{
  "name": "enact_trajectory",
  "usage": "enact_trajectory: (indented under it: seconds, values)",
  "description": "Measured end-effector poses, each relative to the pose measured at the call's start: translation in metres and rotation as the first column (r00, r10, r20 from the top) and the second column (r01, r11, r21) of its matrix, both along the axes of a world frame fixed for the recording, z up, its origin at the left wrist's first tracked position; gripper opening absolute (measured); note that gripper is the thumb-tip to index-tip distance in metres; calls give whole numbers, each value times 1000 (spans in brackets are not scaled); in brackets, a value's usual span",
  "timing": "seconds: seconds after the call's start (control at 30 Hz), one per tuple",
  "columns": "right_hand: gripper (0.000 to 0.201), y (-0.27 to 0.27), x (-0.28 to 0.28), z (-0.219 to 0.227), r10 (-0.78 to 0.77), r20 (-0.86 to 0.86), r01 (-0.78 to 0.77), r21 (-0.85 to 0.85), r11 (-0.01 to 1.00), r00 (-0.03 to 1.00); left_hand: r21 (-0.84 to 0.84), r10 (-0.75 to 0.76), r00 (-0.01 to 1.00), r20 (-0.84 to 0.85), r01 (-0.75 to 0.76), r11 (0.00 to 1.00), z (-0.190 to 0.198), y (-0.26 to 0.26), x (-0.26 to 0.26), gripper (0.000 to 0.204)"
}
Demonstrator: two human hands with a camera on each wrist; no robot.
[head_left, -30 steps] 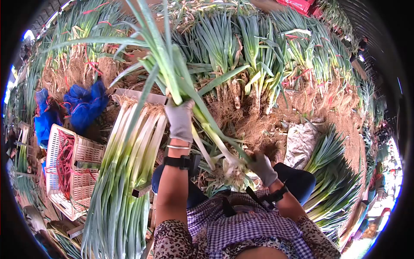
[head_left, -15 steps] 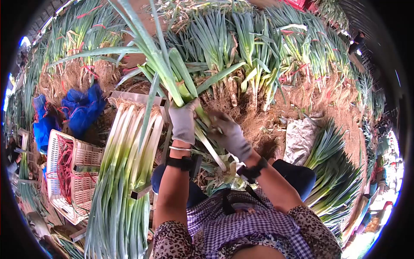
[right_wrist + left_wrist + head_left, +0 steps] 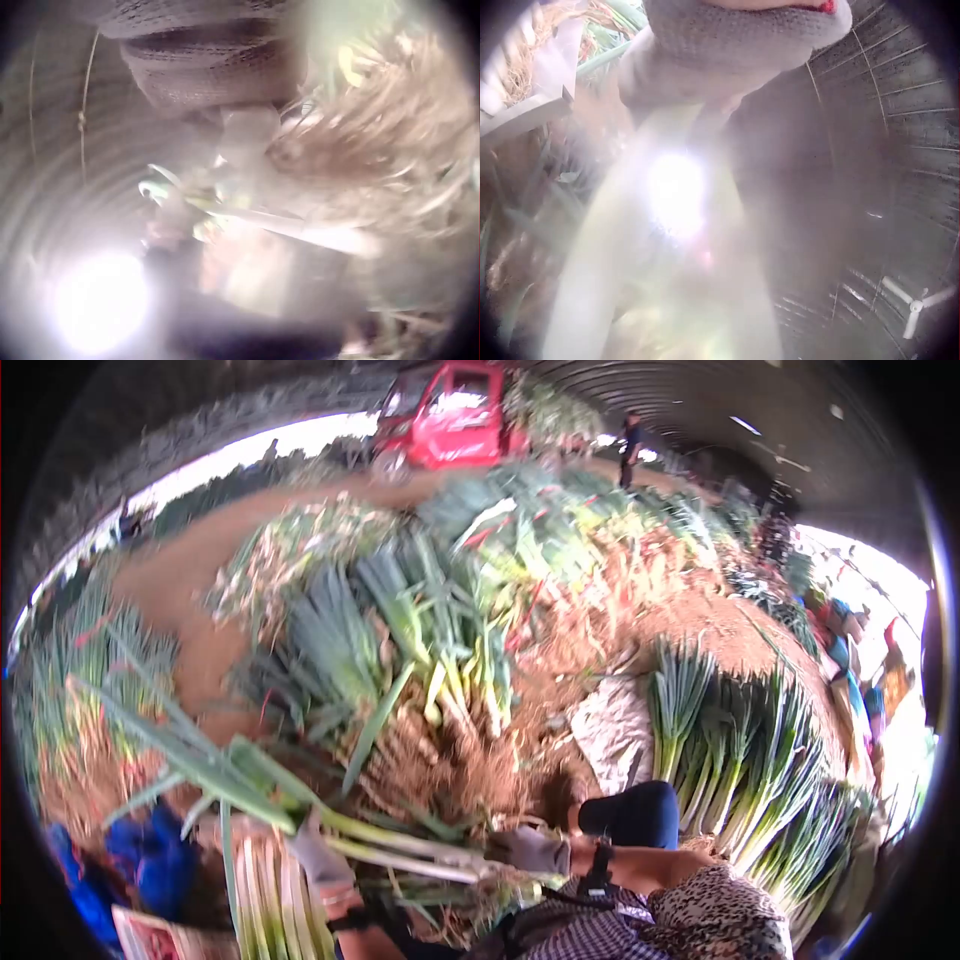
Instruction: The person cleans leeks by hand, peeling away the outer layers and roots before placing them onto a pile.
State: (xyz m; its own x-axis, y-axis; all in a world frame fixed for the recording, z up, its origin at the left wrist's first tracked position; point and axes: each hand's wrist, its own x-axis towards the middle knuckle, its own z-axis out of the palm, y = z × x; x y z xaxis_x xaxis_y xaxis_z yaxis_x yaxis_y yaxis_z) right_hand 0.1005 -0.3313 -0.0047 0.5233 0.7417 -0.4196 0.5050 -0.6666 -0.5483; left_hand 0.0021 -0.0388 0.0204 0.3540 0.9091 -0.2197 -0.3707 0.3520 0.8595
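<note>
My gloved left hand (image 3: 322,852) grips several leeks (image 3: 400,842) where the green leaves meet the pale stalks. Their leaves spread to the upper left in the head view. The left wrist view shows the glove (image 3: 727,60) above blurred, pale leek leaves (image 3: 585,277). At the root end, my gloved right hand (image 3: 530,850) has its fingers curled round the stalks. In the right wrist view a white stalk end (image 3: 251,126) comes out below the curled glove (image 3: 217,71), beside brown roots (image 3: 375,120). Glare and blur hide part of both wrist views.
A row of trimmed leeks (image 3: 265,910) lies by my left hand, near blue netting (image 3: 155,860) and a crate (image 3: 170,940). Rooted leeks (image 3: 340,630) stand ahead. More leeks (image 3: 740,760) and a pale sack (image 3: 610,730) are at right. A red vehicle (image 3: 460,420) and a person (image 3: 630,450) are far off.
The head view has swung up and to the right. My right hand went from the root end up beside my left hand, then back to the root end. My left hand keeps its grip.
</note>
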Motion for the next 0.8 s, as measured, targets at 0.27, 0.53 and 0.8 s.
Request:
enact_trajectory:
  seconds: [0.27,0.53,0.8]
  values:
    - [54,30,-9,-36,184,59,-188,72,979,981,25,-89,996,-14,90,996,-25,-1,14,29]
    - [40,96,8,51,46,-518,37,149,988,854,75,-479,875,72,474,877,-9,-28,24,15]
    - [43,63,9,-20,242,-22,-150,726,671,970,-134,-460,878,-130,444,886,-52,-26,54,9]
